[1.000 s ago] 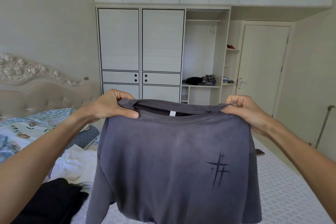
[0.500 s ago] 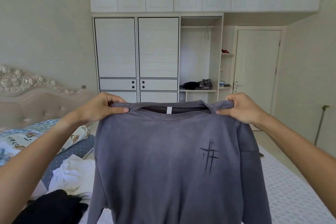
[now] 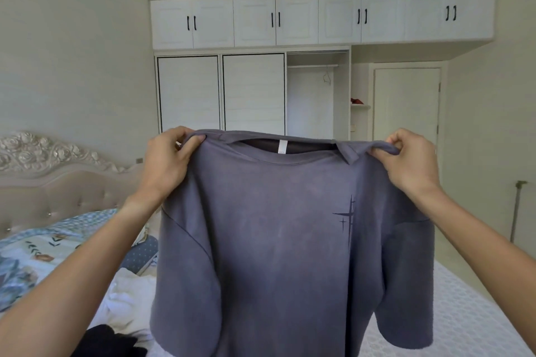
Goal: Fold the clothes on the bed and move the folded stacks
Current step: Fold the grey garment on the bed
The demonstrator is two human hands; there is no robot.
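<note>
A grey-purple T-shirt (image 3: 278,240) with a dark cross print on its chest hangs spread in the air in front of me, above the bed (image 3: 464,322). My left hand (image 3: 168,162) pinches its left shoulder and my right hand (image 3: 409,159) pinches its right shoulder, both at collar height. The sleeves hang down at either side. The shirt hides the middle of the bed behind it.
A white garment (image 3: 127,298) and a black garment (image 3: 107,342) lie on the bed at lower left, beside a floral quilt (image 3: 37,252) and a padded headboard (image 3: 58,182). White wardrobes (image 3: 220,93) fill the far wall, a door (image 3: 406,104) at right.
Both hands have lifted the shirt higher and pulled its shoulders wider apart. My view has tilted up, showing more ceiling and less bed.
</note>
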